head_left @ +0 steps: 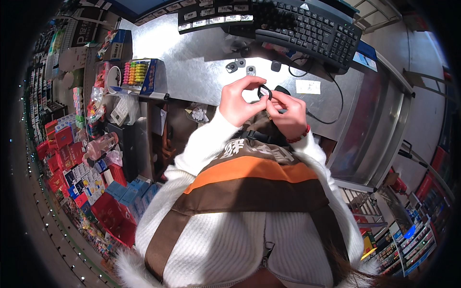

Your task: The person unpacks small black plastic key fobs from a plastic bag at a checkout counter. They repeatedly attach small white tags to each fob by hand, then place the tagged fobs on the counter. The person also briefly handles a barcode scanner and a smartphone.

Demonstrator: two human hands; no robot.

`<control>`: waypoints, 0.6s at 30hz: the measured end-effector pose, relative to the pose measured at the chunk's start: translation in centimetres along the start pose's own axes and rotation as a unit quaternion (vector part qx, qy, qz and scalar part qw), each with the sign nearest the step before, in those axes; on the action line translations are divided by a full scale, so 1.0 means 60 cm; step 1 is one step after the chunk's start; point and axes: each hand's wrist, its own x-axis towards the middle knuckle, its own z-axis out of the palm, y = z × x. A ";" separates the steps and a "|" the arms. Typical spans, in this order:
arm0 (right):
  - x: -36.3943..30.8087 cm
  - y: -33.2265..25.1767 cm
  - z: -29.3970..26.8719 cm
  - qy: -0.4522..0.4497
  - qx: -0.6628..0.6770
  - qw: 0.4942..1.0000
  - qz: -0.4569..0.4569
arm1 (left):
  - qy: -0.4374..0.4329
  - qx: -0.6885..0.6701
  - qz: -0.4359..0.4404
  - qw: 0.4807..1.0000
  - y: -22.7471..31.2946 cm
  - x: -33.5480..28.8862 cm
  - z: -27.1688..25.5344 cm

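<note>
My left hand (237, 102) and my right hand (288, 114) meet over the near edge of a metal counter (192, 77). Between their fingertips is a small black ring-shaped piece (264, 90), pinched from both sides; its exact kind is too small to tell. A dark rounded object (283, 90) shows just behind the right fingers, and I cannot tell whether they touch it. Beyond the hands lie several small dark rounded tags, among them a tag with a pale patch (250, 70) and a lone dark tag (275, 66). A red bead bracelet (298, 135) circles my right wrist.
A black keyboard (312, 33) spans the counter's far side. A dark cable (342, 101) loops at the right, near a white paper slip (308, 87). At the left stands a display box of colourful items (139, 77). Stocked shelves and red boxes (108, 211) fill the lower left.
</note>
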 end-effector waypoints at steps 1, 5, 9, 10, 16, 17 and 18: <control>-0.001 0.000 -0.003 -0.010 -0.008 1.000 -0.003 | -0.013 -0.027 -0.025 0.999 -0.001 0.003 -0.001; -0.014 0.017 -0.021 -0.063 0.039 0.992 0.102 | -0.025 -0.055 -0.038 0.997 -0.005 0.004 -0.001; -0.048 0.073 -0.056 0.033 0.060 0.969 0.237 | -0.044 -0.127 -0.041 0.990 -0.033 0.035 0.038; -0.063 0.090 -0.070 0.071 0.057 0.959 0.268 | -0.053 -0.159 -0.046 0.985 -0.046 0.044 0.058; -0.146 0.162 -0.166 0.229 0.083 0.926 0.289 | -0.194 0.117 -0.020 0.974 -0.153 0.118 0.299; -0.152 0.167 -0.177 0.250 0.086 0.921 0.285 | -0.206 0.171 -0.016 0.963 -0.173 0.127 0.334; -0.157 0.172 -0.189 0.272 0.089 0.917 0.280 | -0.226 0.227 -0.019 0.947 -0.192 0.136 0.363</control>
